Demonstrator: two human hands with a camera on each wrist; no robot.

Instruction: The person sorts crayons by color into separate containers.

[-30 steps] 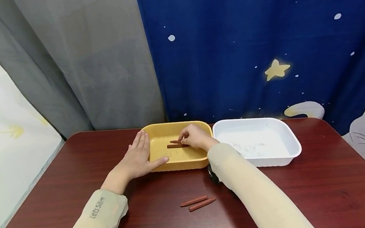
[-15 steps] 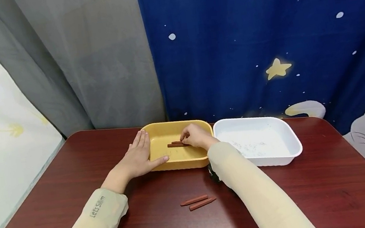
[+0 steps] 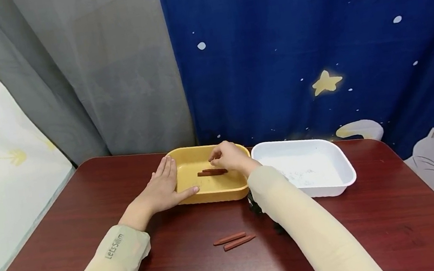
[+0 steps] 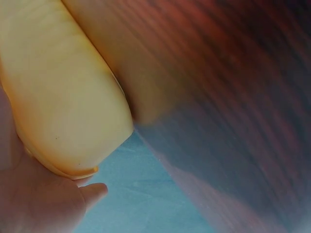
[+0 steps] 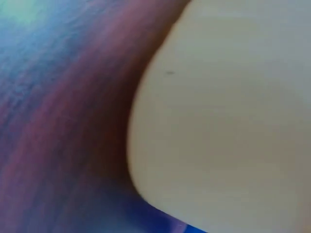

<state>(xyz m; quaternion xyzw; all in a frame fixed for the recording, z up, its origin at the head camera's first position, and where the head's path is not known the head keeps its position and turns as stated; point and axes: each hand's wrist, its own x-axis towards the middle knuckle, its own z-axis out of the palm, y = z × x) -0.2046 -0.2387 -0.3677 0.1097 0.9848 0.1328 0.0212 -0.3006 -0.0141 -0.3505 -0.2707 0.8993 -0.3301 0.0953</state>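
Two brown crayons (image 3: 211, 172) lie side by side on the bottom of the yellow tray (image 3: 213, 196). Just above their right ends is my right hand (image 3: 231, 156), its fingertips apart from the crayons and nothing seen between them. My left hand (image 3: 162, 187) rests on the tray's left end, fingers straight along the rim and thumb across the front corner. In the left wrist view, that hand (image 4: 39, 204) shows below the tray's yellow outer wall (image 4: 63, 102). Two more crayons, a left one (image 3: 229, 239) and a right one (image 3: 239, 243), lie on the table nearer the person.
A white tray (image 3: 344, 180) with dark specks on its bottom stands right beside the yellow one. Both are near the far edge of the dark red table (image 3: 176, 261), before grey and blue curtains (image 3: 272, 53). A pale rounded surface (image 5: 218, 121) fills much of the right wrist view.
My right hand has let go of the upper crayon and risen slightly, after laying it against the other crayon in the yellow tray. The left hand has stayed in place.
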